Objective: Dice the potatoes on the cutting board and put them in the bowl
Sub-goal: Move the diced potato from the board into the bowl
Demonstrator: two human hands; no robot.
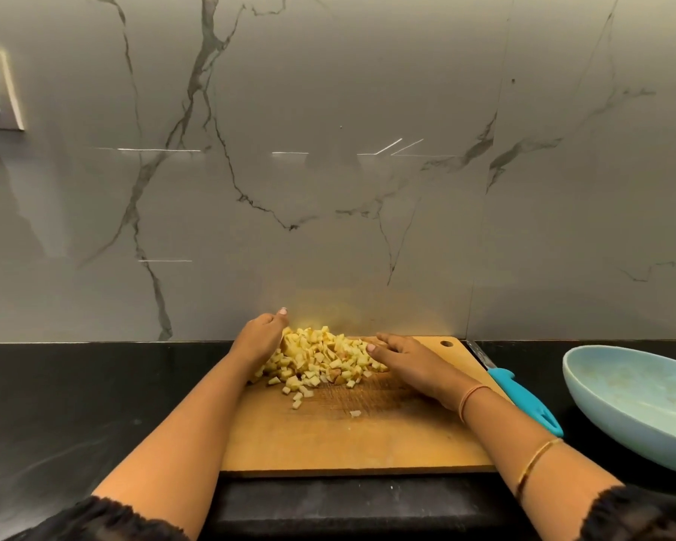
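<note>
Pale yellow diced potato pile sits at the rectangular wooden cutting board's far edge; left hand cups its left side, right hand lies flat-fingered against its right (neither grips anything). Pale blue bowl stands off the board's right edge.

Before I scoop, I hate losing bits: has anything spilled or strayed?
Only slightly: a few potato cubes lie apart from the pile, nearer the person, but on the cutting board. None shows on the counter.
</note>
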